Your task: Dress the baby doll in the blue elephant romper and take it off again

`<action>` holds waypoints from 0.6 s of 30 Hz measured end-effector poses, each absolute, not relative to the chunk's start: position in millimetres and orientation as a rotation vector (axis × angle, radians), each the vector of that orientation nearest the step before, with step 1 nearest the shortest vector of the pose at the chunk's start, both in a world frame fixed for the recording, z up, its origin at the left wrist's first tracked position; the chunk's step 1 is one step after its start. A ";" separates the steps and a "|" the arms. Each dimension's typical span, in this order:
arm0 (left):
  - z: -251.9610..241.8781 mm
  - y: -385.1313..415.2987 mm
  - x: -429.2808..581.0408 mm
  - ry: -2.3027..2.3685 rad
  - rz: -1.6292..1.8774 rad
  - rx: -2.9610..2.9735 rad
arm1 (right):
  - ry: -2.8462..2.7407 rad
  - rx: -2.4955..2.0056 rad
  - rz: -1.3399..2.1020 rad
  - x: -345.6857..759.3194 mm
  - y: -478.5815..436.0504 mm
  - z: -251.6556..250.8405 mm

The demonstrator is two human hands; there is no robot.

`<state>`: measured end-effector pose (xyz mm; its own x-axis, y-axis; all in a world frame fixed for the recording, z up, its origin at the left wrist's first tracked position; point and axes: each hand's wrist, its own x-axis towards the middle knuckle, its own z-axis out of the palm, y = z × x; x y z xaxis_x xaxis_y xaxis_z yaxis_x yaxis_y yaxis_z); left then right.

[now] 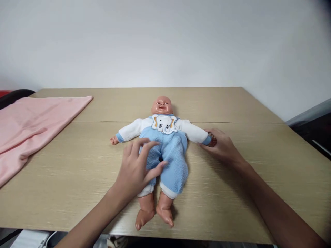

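A baby doll [168, 151] lies on its back on the table, head toward the wall and feet toward me. It wears a light blue and white outfit with an elephant face patch [164, 124] on the chest, and both its arms are spread. My left hand [136, 163] is over the doll's left-side trouser leg, fingers apart and curved, holding nothing; whether the fingertips touch the cloth I cannot tell. At the end of the sleeve on the right, my right hand [221, 144] closes around the doll's hand and cuff, thumb below and fingers above.
A pink cloth [38, 127] covers the left part of the wooden table [82, 186] and runs past its edge. Behind stands a pale wall [165, 44]. A black object [315, 127] is beyond the right edge, and a white box [29, 238] sits below the front edge.
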<state>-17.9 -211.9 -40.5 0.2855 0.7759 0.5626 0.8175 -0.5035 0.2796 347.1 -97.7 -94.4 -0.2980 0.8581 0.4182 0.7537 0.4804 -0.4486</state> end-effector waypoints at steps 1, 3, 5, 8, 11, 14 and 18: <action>-32.8 -197.7 -6.2 -1.487 -1.048 -2.499 | -2.065 -1.308 0.186 345.1 -99.5 -91.4; -22.2 -166.0 18.7 -1.372 -1.032 -2.612 | -1.949 -1.266 0.157 339.8 -103.9 -85.8; -18.4 -131.7 42.8 -1.259 -0.883 -2.757 | -1.837 -1.227 0.254 333.0 -108.9 -82.7; -20.4 -82.5 70.8 -1.098 -0.634 -2.867 | -1.659 -1.120 0.598 321.2 -116.1 -84.8; -23.2 -46.0 81.4 -0.919 -0.569 -2.932 | -1.507 -1.022 0.847 312.2 -120.9 -92.4; -25.3 -28.6 73.3 -0.901 -0.906 -2.912 | -1.486 -1.007 0.883 307.8 -123.9 -100.2; -31.7 -26.9 45.4 -1.264 -1.833 -2.554 | -1.551 -1.000 0.946 295.6 -129.9 -108.8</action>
<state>45.4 -26.9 -31.7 0.1495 0.6861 0.7120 0.4214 -0.6956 0.5818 295.6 -129.9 -108.8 -0.1372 0.9341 0.3295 0.1344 0.3472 -0.9281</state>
